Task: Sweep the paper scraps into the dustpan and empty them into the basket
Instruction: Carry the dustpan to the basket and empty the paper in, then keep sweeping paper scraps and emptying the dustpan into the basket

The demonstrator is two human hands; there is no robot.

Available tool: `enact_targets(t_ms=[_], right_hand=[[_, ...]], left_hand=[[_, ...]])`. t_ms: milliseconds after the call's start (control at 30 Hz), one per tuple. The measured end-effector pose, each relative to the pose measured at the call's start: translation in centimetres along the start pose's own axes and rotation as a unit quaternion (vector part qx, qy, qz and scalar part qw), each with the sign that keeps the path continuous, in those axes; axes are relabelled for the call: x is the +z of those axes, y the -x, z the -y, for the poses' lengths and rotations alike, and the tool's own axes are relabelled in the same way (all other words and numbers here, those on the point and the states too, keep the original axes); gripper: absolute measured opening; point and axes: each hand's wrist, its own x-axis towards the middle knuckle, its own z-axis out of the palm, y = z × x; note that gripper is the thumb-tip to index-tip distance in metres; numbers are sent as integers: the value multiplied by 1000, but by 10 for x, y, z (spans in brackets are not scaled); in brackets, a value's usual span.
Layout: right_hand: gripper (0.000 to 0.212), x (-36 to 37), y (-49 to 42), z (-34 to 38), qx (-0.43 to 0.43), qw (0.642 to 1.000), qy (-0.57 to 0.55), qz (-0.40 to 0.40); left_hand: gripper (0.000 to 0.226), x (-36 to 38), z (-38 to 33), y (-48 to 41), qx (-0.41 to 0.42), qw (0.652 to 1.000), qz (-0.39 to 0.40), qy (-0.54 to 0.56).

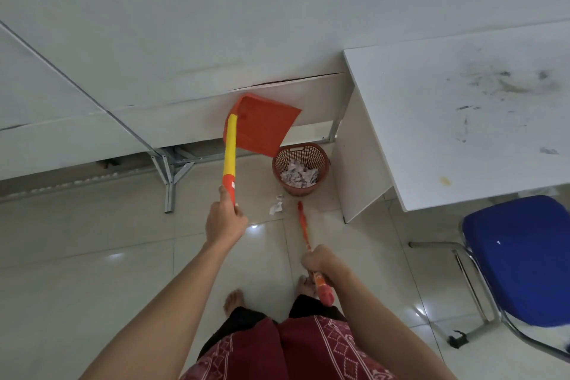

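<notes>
My left hand (225, 222) grips the yellow and red handle of the red dustpan (262, 125), which is raised and tilted just above and left of the brown mesh basket (300, 173). Crumpled paper scraps (298, 176) lie inside the basket. Two small scraps (276, 206) rest on the floor tiles just in front of the basket. My right hand (319, 261) holds the orange broom handle (303, 225), which points down toward the floor near those scraps. The broom head is not visible.
A white desk (462, 120) stands to the right of the basket, with a blue chair (521, 259) on chrome legs in front of it. A long white table (154, 77) with metal legs (169, 176) runs on the left. My bare feet (234, 301) stand on the tiles.
</notes>
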Motion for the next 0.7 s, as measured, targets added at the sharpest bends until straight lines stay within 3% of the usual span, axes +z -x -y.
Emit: enact_targets(t_ms=[167,467,700], right_hand=[[64,33,18,17,-19,994,102,-17],[58,98,41,57,-53,984,152,-73],[51,120,25,93,-45,986,131,-88]], left_hand=[[55,-5,43,1,-74,994,-18,72],[42,-16,124,-5,-275,934,16,229],[11,-13,195,-9,-355,888,55,288]])
